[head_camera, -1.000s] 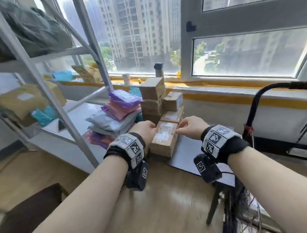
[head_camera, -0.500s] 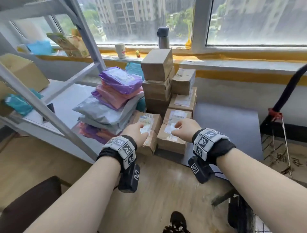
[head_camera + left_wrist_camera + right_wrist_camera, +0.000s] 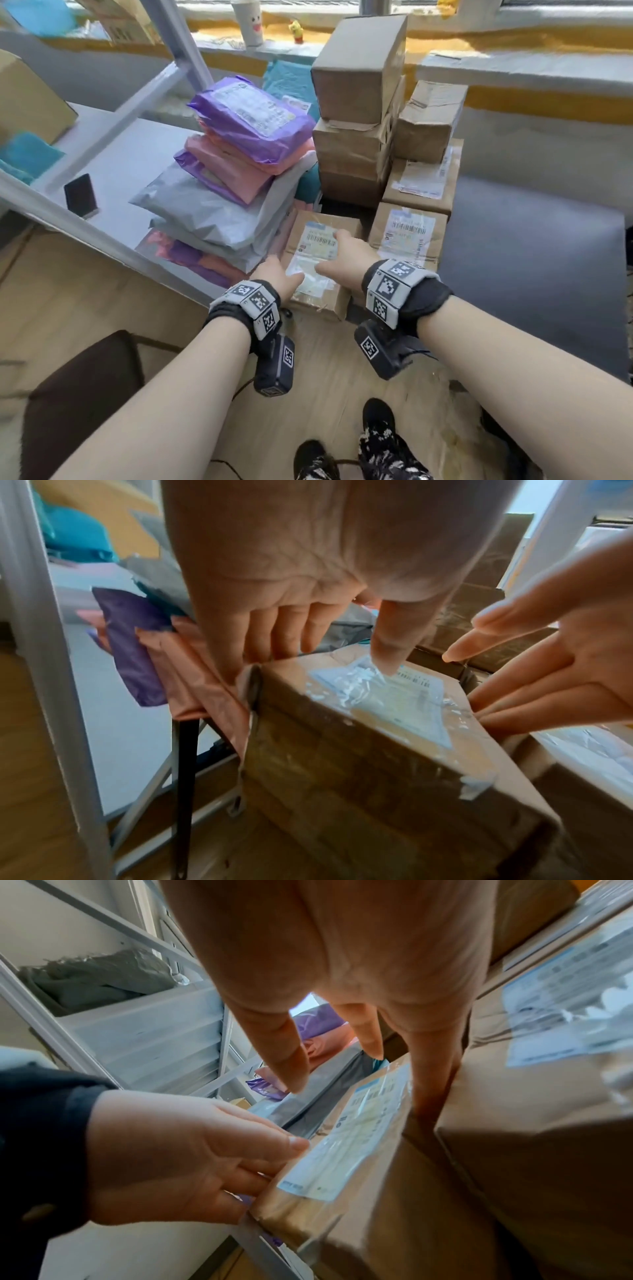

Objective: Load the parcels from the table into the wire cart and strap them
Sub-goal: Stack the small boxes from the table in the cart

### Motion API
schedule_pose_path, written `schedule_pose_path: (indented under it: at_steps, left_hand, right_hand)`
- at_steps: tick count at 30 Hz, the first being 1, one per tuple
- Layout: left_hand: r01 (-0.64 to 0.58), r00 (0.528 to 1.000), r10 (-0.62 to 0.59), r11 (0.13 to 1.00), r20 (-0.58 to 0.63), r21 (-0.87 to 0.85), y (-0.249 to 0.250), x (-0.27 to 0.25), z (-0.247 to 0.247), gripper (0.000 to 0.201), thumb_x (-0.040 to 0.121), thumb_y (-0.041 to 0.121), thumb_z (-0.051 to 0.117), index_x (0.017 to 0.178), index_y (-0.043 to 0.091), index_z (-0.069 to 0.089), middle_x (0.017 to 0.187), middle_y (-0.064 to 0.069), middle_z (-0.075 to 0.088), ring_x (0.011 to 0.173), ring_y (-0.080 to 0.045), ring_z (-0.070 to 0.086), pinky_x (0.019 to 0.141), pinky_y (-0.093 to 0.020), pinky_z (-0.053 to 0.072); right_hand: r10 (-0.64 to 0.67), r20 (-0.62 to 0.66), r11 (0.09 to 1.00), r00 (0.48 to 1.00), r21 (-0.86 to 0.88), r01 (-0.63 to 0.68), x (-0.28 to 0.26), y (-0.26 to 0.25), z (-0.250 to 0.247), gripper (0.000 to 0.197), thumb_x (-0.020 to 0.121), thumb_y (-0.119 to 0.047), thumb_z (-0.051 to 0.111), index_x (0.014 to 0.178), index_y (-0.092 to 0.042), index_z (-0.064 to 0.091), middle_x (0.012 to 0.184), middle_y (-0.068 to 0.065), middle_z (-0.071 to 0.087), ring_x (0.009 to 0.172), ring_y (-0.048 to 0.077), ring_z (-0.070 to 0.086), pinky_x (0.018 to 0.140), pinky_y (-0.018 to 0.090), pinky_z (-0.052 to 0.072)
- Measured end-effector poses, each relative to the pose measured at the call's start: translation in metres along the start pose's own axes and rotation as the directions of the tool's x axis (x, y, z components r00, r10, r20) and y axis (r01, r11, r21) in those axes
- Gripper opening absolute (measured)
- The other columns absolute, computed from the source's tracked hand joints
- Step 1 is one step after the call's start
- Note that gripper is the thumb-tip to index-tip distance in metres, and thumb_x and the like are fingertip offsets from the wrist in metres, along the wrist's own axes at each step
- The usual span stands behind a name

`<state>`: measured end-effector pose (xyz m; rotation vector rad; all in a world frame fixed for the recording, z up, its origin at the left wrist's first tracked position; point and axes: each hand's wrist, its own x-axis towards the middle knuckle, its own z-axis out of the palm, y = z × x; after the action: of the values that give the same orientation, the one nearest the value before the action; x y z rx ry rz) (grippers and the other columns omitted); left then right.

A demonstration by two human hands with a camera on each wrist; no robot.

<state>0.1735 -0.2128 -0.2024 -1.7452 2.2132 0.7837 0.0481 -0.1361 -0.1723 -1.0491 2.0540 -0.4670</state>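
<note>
A brown cardboard box [image 3: 310,240] with a taped shipping label lies at the table's front edge, beside a stack of poly mailers. My left hand [image 3: 284,274] grips its left edge, thumb on the label and fingers down the side, as the left wrist view shows on the box [image 3: 377,750]. My right hand [image 3: 342,257] reaches over the box's right edge. In the right wrist view its straight fingers [image 3: 431,1085] go down into the gap between this box [image 3: 359,1150] and the neighbouring box [image 3: 531,1150]; thumb and forefinger stay spread above. The wire cart is out of view.
A second labelled box [image 3: 407,233] sits tight against the right side, with taller stacked boxes [image 3: 356,102] behind. Purple, pink and grey mailers [image 3: 222,192] pile up on the left. A white metal rack [image 3: 113,240] with a phone [image 3: 80,195] stands left. Bare grey tabletop [image 3: 531,257] lies right.
My right hand has shifted left from the right-hand box onto the left box. My left hand has settled on that box's left edge. The view has tipped down and moved closer.
</note>
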Motion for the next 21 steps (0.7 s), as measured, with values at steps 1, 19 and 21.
schedule_pose_path:
  at_steps: [1, 19, 21]
  left_hand:
    - [-0.007, 1.000, 0.008, 0.999, 0.015, -0.033, -0.002, 0.005, 0.002, 0.062, 0.084, 0.043, 0.058, 0.132, 0.007, 0.045, 0.129, -0.014, 0.056, 0.115, -0.031, 0.055, 0.095, -0.035, 0.046]
    - [-0.372, 0.927, 0.372, 0.910, -0.033, -0.182, -0.007, -0.011, -0.063, 0.058, 0.088, 0.040, 0.056, 0.134, 0.006, 0.045, 0.132, -0.015, 0.051, 0.119, -0.030, 0.051, 0.098, -0.035, 0.042]
    - [-0.425, 0.905, 0.420, 0.895, -0.062, -0.133, 0.000, -0.018, -0.071, 0.057, 0.088, 0.045, 0.052, 0.129, 0.005, 0.051, 0.128, -0.018, 0.052, 0.115, -0.032, 0.052, 0.095, -0.035, 0.042]
  right_hand:
    - [0.012, 0.007, 1.000, 1.000, -0.020, -0.012, 0.003, -0.002, 0.002, 0.074, 0.085, -0.031, 0.060, 0.144, -0.006, 0.024, 0.129, 0.015, 0.052, 0.112, 0.028, 0.056, 0.084, 0.032, 0.049]
    - [0.093, -0.345, 0.881, 0.934, 0.466, 0.084, -0.058, -0.037, 0.001, 0.093, 0.081, -0.005, 0.065, 0.152, -0.019, 0.006, 0.143, 0.000, 0.039, 0.127, 0.018, 0.045, 0.107, 0.036, 0.041]
    - [0.097, -0.435, 0.855, 0.895, 0.497, 0.149, -0.078, -0.041, -0.001, 0.092, 0.082, -0.003, 0.064, 0.152, -0.020, 0.006, 0.146, 0.000, 0.034, 0.131, 0.017, 0.040, 0.109, 0.036, 0.039]
